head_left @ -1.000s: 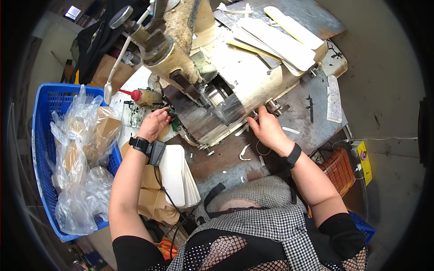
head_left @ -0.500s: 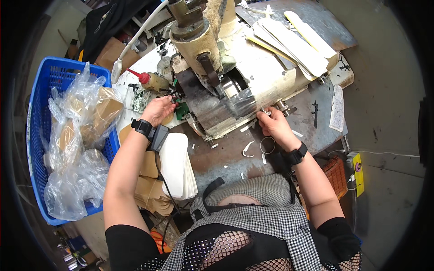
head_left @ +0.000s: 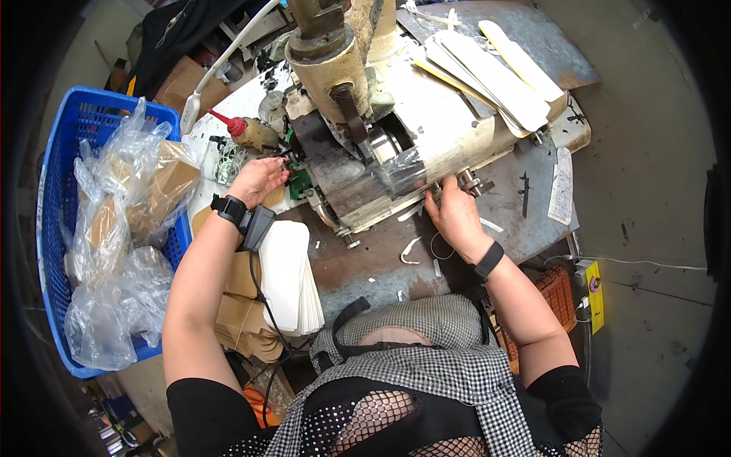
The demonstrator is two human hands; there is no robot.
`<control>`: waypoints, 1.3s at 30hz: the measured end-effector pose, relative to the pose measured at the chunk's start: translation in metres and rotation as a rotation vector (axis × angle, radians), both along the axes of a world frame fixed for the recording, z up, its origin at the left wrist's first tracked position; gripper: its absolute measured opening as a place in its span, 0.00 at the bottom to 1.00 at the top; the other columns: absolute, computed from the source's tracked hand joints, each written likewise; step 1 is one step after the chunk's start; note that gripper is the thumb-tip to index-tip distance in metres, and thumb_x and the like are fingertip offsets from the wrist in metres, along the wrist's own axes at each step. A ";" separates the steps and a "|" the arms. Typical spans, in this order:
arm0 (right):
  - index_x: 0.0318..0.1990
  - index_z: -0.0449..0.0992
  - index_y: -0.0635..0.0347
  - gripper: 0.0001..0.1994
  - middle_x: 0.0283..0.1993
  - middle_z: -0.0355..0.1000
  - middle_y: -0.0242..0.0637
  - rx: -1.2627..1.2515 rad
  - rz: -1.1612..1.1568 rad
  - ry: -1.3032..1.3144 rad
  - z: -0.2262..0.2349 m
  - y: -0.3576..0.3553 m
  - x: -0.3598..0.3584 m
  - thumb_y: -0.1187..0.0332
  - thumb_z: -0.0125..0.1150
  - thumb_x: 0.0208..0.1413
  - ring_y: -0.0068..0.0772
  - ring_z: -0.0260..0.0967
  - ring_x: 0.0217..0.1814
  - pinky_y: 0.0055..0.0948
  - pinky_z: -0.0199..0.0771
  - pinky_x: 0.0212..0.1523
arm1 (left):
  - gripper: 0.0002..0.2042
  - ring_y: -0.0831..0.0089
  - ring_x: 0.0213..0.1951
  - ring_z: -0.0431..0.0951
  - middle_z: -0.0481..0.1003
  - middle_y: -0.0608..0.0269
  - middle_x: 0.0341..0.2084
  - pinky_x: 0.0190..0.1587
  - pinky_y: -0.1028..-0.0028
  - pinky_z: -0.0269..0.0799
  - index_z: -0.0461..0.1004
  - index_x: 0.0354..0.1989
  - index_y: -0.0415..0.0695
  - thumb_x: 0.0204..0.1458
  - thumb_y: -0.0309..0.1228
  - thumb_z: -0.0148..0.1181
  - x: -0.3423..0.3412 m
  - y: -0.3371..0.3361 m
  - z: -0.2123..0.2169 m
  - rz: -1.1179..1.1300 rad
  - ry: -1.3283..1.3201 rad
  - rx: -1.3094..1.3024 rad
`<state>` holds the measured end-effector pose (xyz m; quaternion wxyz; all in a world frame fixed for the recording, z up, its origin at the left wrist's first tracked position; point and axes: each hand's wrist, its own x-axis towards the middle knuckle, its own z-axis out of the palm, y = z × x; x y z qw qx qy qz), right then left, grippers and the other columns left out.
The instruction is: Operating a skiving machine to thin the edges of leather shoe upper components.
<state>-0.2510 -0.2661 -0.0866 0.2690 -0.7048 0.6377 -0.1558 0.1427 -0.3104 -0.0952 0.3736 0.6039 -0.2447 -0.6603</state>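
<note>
At the middle of the cluttered counter [head_left: 525,206] stands a heavy, cream-coloured machine [head_left: 396,129], worn and stained, with a dark metal front end pointing toward the person. Both bare hands are up against that front end. The left hand [head_left: 257,180] reaches in from the left side, fingers bent together at a small green part [head_left: 298,183] on the machine's flank; whether the grip is actually closed on anything I cannot tell, since the fingertips are hidden against the metal. The right hand [head_left: 455,215] sits at the machine's lower right edge, fingers curled around a short metal shaft [head_left: 466,181] that sticks out there, so that grip looks clamped on the shaft. Each wrist wears a dark band, and the left one carries a small black device with a cable running down the forearm.

Just beside the left forearm lies a stack of flat white pieces [head_left: 288,274], with brown cardboard-coloured pieces under and beside it. Farther left is a blue plastic crate [head_left: 53,190] filled with crumpled clear bags. A small oil bottle with a red spout [head_left: 245,131] lies near the machine's left side. More long pale pieces [head_left: 495,76] are piled on top of the machine at the far right. White scraps are scattered on the counter near the right hand.
</note>
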 end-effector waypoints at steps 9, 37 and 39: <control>0.34 0.64 0.73 0.15 0.25 0.71 0.60 -0.046 0.000 -0.191 -0.011 -0.005 -0.004 0.66 0.56 0.53 0.62 0.72 0.30 0.49 0.73 0.32 | 0.08 0.76 0.32 0.75 0.75 0.61 0.33 0.33 0.80 0.74 0.70 0.39 0.36 0.61 0.30 0.50 0.001 -0.005 0.000 -0.018 0.063 0.104; 0.34 0.65 0.71 0.15 0.25 0.72 0.60 -0.116 -0.025 -0.157 -0.016 -0.004 -0.004 0.66 0.58 0.52 0.60 0.72 0.30 0.48 0.74 0.33 | 0.07 0.76 0.33 0.74 0.74 0.63 0.31 0.36 0.79 0.73 0.72 0.35 0.39 0.59 0.30 0.53 -0.009 0.000 -0.003 0.027 -0.053 0.015; 0.34 0.64 0.71 0.14 0.25 0.71 0.59 -0.123 -0.016 -0.091 -0.010 -0.002 -0.002 0.66 0.57 0.52 0.61 0.72 0.29 0.49 0.74 0.32 | 0.08 0.77 0.34 0.75 0.75 0.63 0.32 0.36 0.79 0.73 0.73 0.36 0.39 0.59 0.31 0.54 -0.005 0.000 -0.005 0.012 -0.063 0.012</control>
